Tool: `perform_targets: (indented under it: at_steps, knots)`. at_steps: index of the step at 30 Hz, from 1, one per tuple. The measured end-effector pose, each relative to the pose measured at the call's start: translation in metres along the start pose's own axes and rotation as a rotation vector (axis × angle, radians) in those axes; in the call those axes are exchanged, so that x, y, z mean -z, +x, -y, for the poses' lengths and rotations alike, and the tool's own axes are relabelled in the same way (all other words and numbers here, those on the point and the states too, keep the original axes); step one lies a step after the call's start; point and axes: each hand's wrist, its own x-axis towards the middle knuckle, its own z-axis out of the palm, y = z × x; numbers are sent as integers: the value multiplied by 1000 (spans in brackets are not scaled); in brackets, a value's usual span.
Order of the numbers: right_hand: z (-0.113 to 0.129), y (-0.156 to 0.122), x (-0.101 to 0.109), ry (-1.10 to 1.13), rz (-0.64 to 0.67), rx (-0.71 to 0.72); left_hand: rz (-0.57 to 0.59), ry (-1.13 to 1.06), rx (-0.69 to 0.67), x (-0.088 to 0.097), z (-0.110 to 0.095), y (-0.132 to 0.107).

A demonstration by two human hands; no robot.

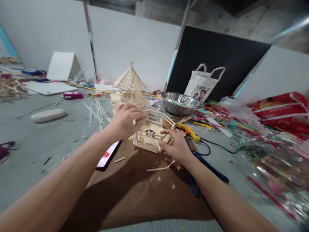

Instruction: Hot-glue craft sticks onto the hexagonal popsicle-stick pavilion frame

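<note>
A small open stick model [147, 145], many-sided with a railing of thin wooden sticks, sits on the brown board [145, 193]. My left hand [126, 120] reaches over its left side, fingers stretched out and slightly bent; its thumb is hard to make out. At the model's right edge, my right hand [178, 146] has thumb and forefinger apart, resting against the railing. Behind my left hand stands a stick pavilion with a pointed roof [130, 79]. Loose wooden sticks [156, 169] lie in front of the model.
A yellow glue gun [190, 131] and blue-handled pliers [212, 169] lie right of the model. The phone [108, 155] is left. Behind stand a steel bowl [181, 108] and a paper bag [199, 84]. Plastic scraps [241, 125] cover the right; a white oval case [48, 115] lies left.
</note>
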Motion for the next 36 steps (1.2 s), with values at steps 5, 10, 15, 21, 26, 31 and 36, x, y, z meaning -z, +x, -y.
perform_targets:
  at_steps: [5, 10, 15, 21, 26, 31, 36]
  knots:
    - [4, 1, 2, -19, -34, 41, -28, -34, 205, 7, 14, -15]
    - [18, 11, 4, -129, -61, 187, 74, -176, 201, -8, 11, -37]
    - [45, 26, -7, -290, -34, 277, 156, -250, 250, -19, 10, -46]
    - [59, 37, -24, -416, 77, 246, 151, -284, 304, -25, 10, -49]
    - [60, 40, -30, -423, 100, 205, 142, -355, 331, -30, 9, -51]
    - [58, 38, -34, -406, 68, 209, 146, -430, 410, -32, 5, -50]
    - [55, 35, -33, -400, 57, 229, 144, -506, 434, -33, 2, -48]
